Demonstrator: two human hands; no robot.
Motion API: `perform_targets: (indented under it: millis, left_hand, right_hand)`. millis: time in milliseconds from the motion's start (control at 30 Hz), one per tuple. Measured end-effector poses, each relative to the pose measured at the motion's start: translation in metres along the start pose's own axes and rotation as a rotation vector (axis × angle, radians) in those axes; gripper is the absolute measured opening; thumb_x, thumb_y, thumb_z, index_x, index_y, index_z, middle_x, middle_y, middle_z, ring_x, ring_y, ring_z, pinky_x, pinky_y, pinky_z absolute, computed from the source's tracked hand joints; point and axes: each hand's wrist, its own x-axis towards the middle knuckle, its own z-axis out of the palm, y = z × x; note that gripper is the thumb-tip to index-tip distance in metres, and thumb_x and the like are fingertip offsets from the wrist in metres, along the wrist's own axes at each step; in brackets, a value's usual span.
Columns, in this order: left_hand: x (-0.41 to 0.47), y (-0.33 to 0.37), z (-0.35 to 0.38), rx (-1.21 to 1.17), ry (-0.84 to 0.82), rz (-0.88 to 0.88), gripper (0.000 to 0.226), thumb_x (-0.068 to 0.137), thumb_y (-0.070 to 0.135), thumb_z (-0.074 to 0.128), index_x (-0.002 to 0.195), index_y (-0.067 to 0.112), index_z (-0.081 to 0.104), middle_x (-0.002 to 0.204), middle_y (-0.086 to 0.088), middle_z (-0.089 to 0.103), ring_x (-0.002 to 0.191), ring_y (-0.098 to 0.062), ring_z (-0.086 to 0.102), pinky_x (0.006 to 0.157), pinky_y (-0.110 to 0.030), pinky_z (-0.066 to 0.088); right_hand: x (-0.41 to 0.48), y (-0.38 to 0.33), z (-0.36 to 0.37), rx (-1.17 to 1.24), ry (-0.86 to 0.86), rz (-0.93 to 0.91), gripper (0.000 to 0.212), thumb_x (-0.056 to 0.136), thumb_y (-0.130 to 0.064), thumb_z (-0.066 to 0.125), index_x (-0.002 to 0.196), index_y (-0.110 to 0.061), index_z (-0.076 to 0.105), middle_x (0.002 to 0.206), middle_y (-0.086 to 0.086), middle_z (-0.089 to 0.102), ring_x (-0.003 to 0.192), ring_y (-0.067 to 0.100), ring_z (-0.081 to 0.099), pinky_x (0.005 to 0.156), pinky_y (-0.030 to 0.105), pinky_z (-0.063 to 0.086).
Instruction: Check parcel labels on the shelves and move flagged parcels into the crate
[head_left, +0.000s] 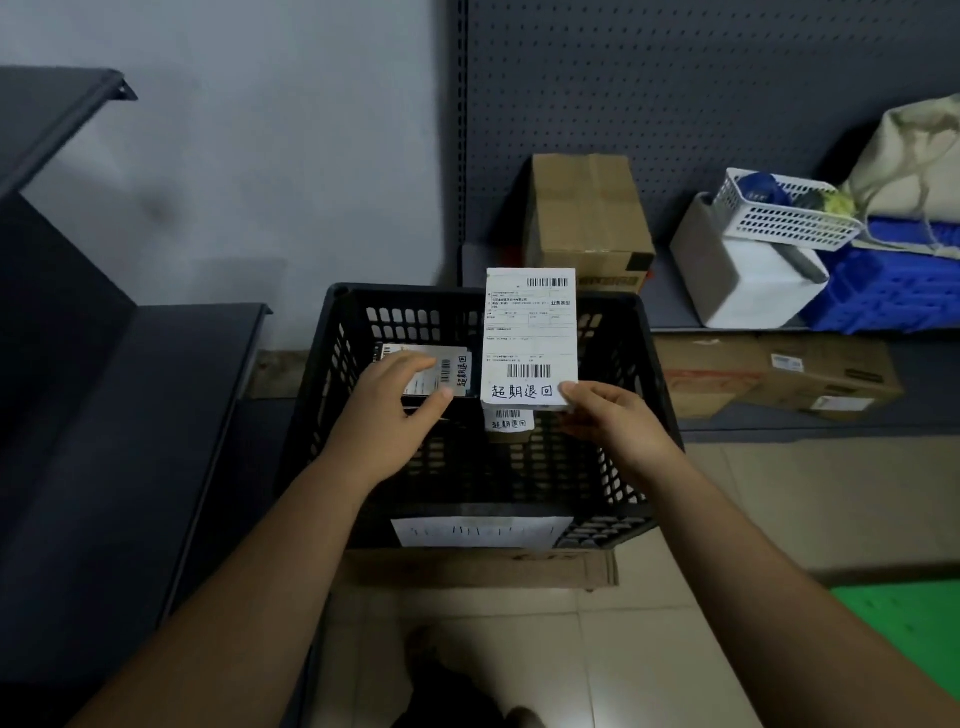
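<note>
A grey wall and a dark pegboard shelf (727, 104) carrying a cardboard box (587, 213) stand behind a black crate (631, 364) on the tiled floor. The left hand (384, 410) grips a flat parcel (457, 371) inside the crate's left side. The right hand (618, 421) pinches the lower corner of a white-labelled parcel (530, 332), held over the crate above a third parcel (509, 422).

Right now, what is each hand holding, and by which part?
The right hand pinches the white labelled parcel at its bottom right corner. The left hand grips a second parcel by its left end inside the crate.
</note>
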Motion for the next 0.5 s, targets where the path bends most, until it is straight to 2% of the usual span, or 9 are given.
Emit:
perform_targets:
  millis: [300, 433, 500]
  left_hand:
    - [0.05, -0.05, 0.035, -0.057, -0.094, -0.012, 0.043, 0.094, 0.038, 0.06, 0.132, 0.02, 0.057, 0.137, 0.007, 0.05, 0.13, -0.009, 0.042, 0.108, -0.024, 0.029]
    - [0.06, -0.063, 0.058, -0.065, -0.113, -0.05, 0.041, 0.093, 0.038, 0.062, 0.13, 0.021, 0.058, 0.134, 0.008, 0.052, 0.129, -0.011, 0.044, 0.109, -0.028, 0.033]
    - [0.064, -0.069, 0.073, -0.069, -0.124, -0.077, 0.042, 0.092, 0.038, 0.062, 0.13, 0.021, 0.059, 0.133, 0.008, 0.053, 0.128, -0.012, 0.045, 0.11, -0.032, 0.036]
  right_hand:
    - [0.056, 0.029, 0.007, 0.03, 0.063, 0.151, 0.017, 0.098, -0.023, 0.058, 0.097, -0.014, 0.072, 0.098, 0.0, 0.076, 0.088, 0.009, 0.072, 0.077, 0.02, 0.054]
    - [0.084, 0.056, -0.001, 0.039, 0.088, 0.233, 0.018, 0.098, -0.024, 0.059, 0.107, -0.012, 0.07, 0.104, 0.003, 0.075, 0.094, 0.015, 0.071, 0.082, 0.025, 0.054]
    - [0.096, 0.069, -0.005, 0.033, 0.075, 0.274, 0.017, 0.098, -0.025, 0.059, 0.105, -0.014, 0.071, 0.101, 0.003, 0.076, 0.092, 0.018, 0.072, 0.084, 0.03, 0.055]
